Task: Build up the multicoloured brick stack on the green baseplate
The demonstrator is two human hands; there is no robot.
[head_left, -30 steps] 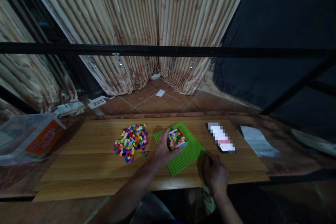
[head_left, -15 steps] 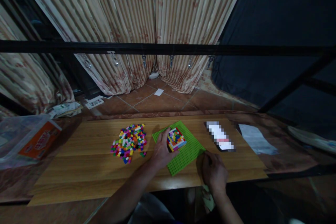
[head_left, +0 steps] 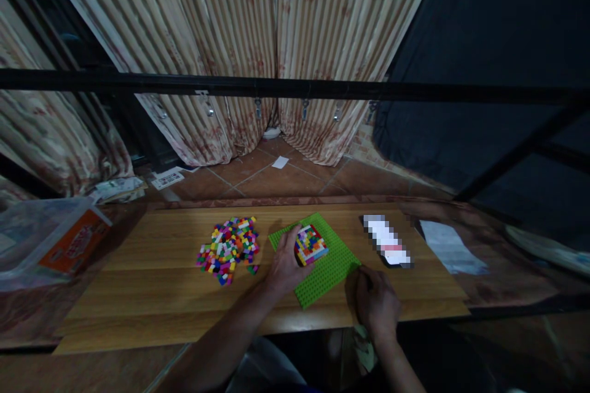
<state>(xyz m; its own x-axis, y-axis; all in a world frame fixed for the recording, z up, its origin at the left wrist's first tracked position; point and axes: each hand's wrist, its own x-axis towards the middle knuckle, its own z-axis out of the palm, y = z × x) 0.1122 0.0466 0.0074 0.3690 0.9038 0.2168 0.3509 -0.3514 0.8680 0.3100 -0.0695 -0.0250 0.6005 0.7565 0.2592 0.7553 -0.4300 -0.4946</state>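
Observation:
A green studded baseplate lies on the wooden table in front of me. On it stands a square block of many-coloured bricks. My left hand rests on the plate and curls around the left side of that block. At the plate's near right corner my right hand is closed, its fingertips against the plate's edge. A loose heap of small coloured bricks lies on the table to the left of my left hand.
A phone with a blurred-out screen lies right of the plate, and a white paper farther right. A clear plastic box with an orange carton sits at the left. A black bar crosses the view before striped curtains.
Only the camera has shifted slightly. Both hands, the plate and the brick block stay where they were.

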